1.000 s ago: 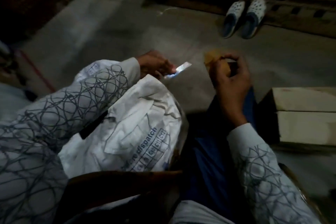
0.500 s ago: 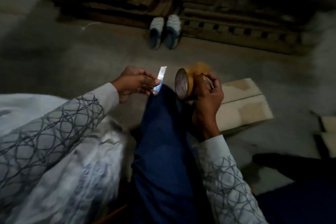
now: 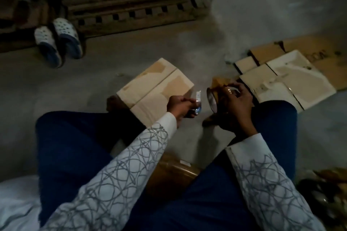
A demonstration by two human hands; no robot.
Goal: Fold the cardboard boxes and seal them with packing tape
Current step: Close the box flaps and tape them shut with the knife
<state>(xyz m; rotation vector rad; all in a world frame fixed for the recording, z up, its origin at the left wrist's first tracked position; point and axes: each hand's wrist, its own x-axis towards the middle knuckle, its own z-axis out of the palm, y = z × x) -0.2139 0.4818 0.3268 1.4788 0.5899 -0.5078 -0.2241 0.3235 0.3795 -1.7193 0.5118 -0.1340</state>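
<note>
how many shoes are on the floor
2. The left clog and the right clog lie side by side on the floor at upper left, beside the wooden pallet. The dark corner beyond could hide more.

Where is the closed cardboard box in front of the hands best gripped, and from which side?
Probably by the two walls parallel to the top seam of the cardboard box, coming down from above. It lies flat, flaps closed, and pressing across the seam should keep them shut.
</note>
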